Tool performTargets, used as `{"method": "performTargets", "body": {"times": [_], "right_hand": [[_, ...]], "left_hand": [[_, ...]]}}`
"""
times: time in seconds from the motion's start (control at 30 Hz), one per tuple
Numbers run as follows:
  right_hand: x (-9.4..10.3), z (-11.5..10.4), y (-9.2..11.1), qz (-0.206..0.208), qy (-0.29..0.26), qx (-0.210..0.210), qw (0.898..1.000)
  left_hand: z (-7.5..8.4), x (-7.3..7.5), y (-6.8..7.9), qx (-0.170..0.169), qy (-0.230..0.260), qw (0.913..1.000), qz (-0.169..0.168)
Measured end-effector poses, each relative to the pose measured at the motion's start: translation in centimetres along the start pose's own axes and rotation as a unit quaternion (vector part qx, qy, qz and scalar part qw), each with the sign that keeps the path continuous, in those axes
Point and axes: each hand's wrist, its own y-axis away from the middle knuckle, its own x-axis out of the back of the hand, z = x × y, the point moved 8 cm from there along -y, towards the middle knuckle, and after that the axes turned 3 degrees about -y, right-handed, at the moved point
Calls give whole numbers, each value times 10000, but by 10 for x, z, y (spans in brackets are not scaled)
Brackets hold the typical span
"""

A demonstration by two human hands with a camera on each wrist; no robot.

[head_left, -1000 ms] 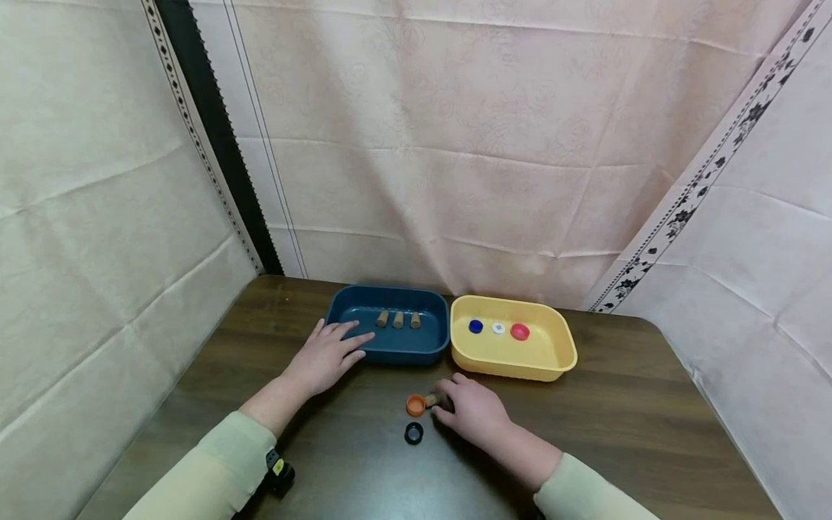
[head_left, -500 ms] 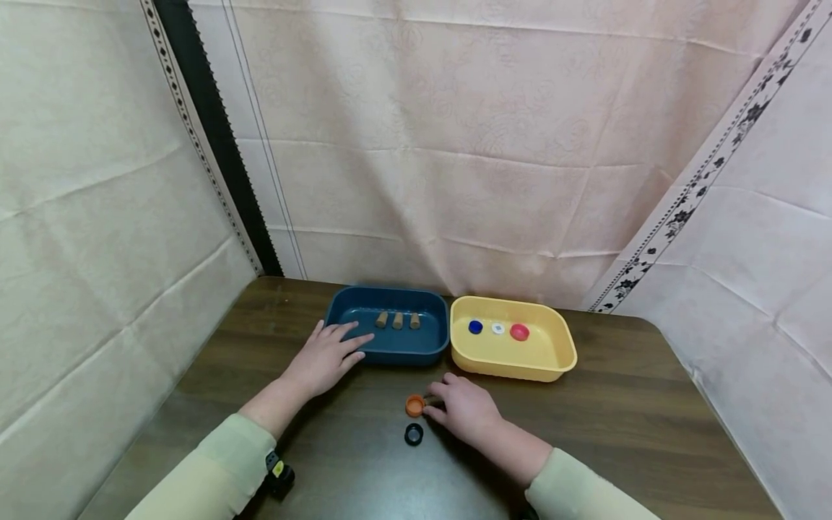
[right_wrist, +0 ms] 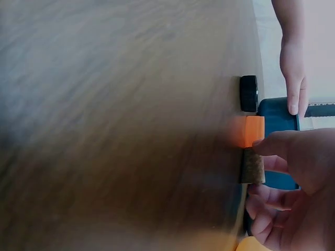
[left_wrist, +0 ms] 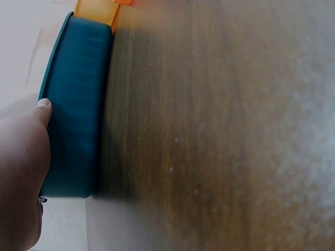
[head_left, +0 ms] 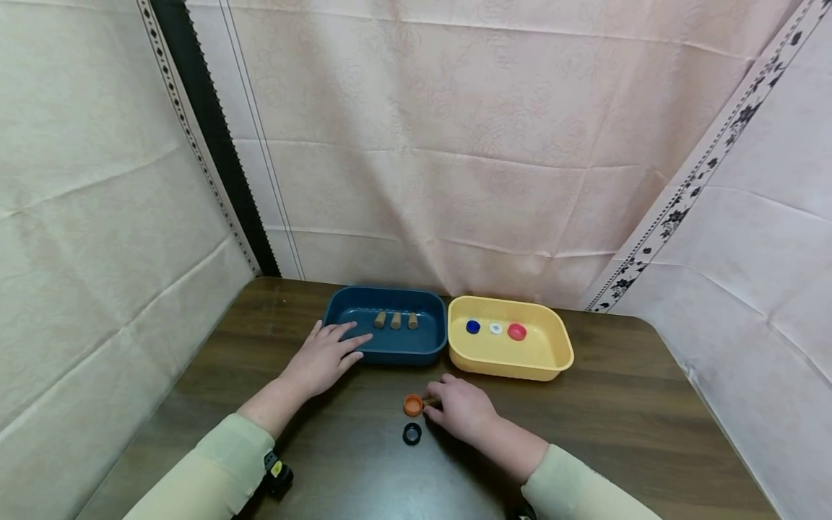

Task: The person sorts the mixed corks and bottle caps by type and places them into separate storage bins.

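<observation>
My right hand pinches a cork stopper on the table, thumb on its near side and fingers behind. The cork stands right beside an orange cap, and in the right wrist view the thumb tip lies at the line between the two. A black cap lies just in front of the orange one. My left hand rests with spread fingers on the near left rim of a dark blue tray. Inside that tray are three corks in a row.
A yellow tray stands against the blue tray's right side. It holds a blue cap, a white cap and a red cap. Cloth hangs behind and on both sides of the wooden table.
My right hand has shifted slightly left, its fingers closing round the cork beside the orange cap. The left hand stays on the blue tray. The head view has turned very slightly.
</observation>
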Motion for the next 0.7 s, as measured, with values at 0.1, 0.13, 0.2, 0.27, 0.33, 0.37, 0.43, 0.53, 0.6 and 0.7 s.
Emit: {"method": "performTargets", "body": {"times": [0.1, 0.13, 0.2, 0.27, 0.33, 0.37, 0.43, 0.53, 0.6, 0.7], "right_hand": [[2, -2, 1, -7, -71, -54, 10000], [2, -2, 2, -20, -85, -83, 9999], [3, -1, 2, -48, -120, -134, 9998], [2, -1, 3, -49, -136, -166, 9998], [2, 0, 4, -9, -138, -170, 9998], [3, 1, 4, 18, -137, -175, 9998], [4, 2, 5, 69, -159, -179, 9997], [6, 5, 5, 105, -247, -233, 9994], [7, 8, 5, 96, -336, -292, 9990], [11, 12, 5, 43, -561, -435, 9975]], "left_hand": [[0, 1, 1, -25, 16, 10000, 18], [0, 1, 1, -21, 11, 10000, 11], [0, 1, 1, -11, -6, 10000, 1], [0, 0, 0, -9, 0, 10000, -4], [0, 0, 0, 15, -11, 10000, -17], [-1, 0, 0, 17, -13, 10000, -17], [-1, 0, -1, 15, -26, 10000, -13], [-1, -1, -1, 13, -13, 10000, -9], [-1, -1, -1, -8, -7, 10000, 4], [-1, -1, 0, -13, 6, 10000, 1]]}}
